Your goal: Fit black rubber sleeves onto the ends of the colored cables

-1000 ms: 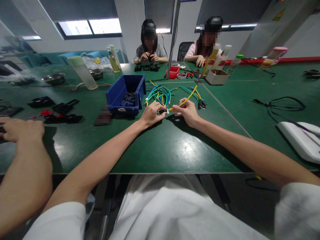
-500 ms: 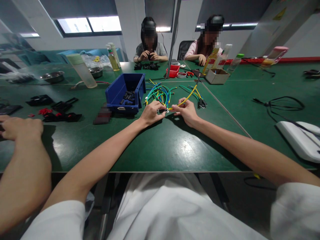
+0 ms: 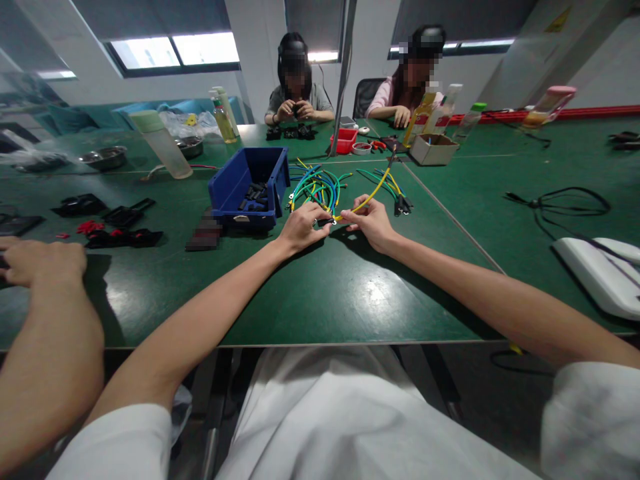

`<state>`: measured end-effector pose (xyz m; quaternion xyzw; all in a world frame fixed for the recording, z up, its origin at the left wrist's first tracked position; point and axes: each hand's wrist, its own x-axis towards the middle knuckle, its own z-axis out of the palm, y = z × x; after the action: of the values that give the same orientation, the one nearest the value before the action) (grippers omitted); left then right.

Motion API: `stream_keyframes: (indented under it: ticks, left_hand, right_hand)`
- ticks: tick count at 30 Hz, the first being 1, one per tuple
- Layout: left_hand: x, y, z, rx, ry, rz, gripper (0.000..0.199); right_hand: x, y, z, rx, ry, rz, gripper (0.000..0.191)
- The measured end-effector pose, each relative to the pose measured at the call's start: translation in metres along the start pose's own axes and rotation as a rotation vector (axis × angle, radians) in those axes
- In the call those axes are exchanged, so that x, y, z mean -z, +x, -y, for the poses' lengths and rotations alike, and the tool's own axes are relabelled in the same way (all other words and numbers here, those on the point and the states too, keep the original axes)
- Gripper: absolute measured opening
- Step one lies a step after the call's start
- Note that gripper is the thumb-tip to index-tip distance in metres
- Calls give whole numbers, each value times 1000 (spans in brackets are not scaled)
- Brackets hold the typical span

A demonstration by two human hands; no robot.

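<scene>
In the middle of the table, my left hand (image 3: 301, 228) is closed, pinching a small black sleeve (image 3: 324, 222) between thumb and fingers. My right hand (image 3: 374, 225) pinches a yellow wire (image 3: 379, 186) near its lower end, which has a metal ring terminal beside the sleeve. The wire's other end curves up and away to the right. Whether the sleeve is on the wire cannot be made out. Behind my hands lies a pile of green, blue and yellow wires (image 3: 320, 185). Wires with black sleeved ends (image 3: 401, 204) lie right of it.
A blue bin (image 3: 250, 220) with black sleeves stands left of my hands. Another person's arm (image 3: 50, 320) reaches in at far left, near black and red parts (image 3: 125, 238). Two people sit opposite. A white device (image 3: 600, 277) and black cable (image 3: 565, 202) lie right.
The camera view has shifted very slightly. Both hands keep their pinch on the sleeve and the yellow wire, in nearly the same place.
</scene>
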<state>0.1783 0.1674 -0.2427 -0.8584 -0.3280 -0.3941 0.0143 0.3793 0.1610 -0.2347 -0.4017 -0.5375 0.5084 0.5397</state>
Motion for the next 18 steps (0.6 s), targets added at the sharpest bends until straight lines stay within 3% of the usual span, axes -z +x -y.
stream_keyframes:
  ticks: [18]
  left_hand:
    - [-2, -1, 2, -8, 3, 13, 12]
  right_hand:
    - [-1, 0, 1, -3, -22, 23, 49]
